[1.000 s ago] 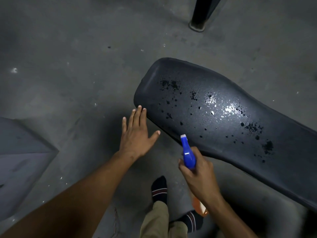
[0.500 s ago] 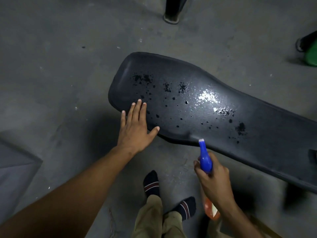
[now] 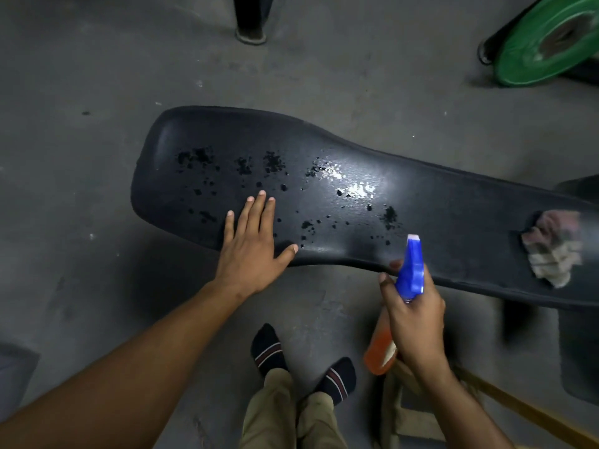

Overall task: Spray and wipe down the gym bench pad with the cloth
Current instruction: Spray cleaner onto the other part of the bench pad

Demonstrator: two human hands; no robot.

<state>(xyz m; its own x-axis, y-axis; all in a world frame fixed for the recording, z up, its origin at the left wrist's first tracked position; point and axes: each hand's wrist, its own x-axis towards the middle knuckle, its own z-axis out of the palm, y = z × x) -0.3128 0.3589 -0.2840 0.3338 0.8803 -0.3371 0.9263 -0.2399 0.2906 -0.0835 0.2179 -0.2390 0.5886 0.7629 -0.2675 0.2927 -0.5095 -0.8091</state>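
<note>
At 9 o'clock on the pad [image 3: 437, 202] my left hand [image 3: 251, 251] lies flat, fingers [image 3: 259, 210] straight and slightly spread, among spray droplets. Right hand [image 3: 413, 315] grips the sprayer [image 3: 411, 270] at 5 o'clock, fingers curled round its neck, nozzle toward the pad. Cloth [image 3: 551, 251] sits at 3 o'clock, untouched. I judge we're mid-spray; next means reaching for the cloth and wiping.

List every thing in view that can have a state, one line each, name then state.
bench pad: wet with scattered spray droplets, not yet wiped
cloth: crumpled, lying on the pad's right end, untouched
spray bottle: upright, nozzle aimed at the pad, orange liquid inside
left hand: flat, fingers straight, on the pad's near edge
right hand: gripping the spray bottle
green weight plate: tilted on the floor
</note>
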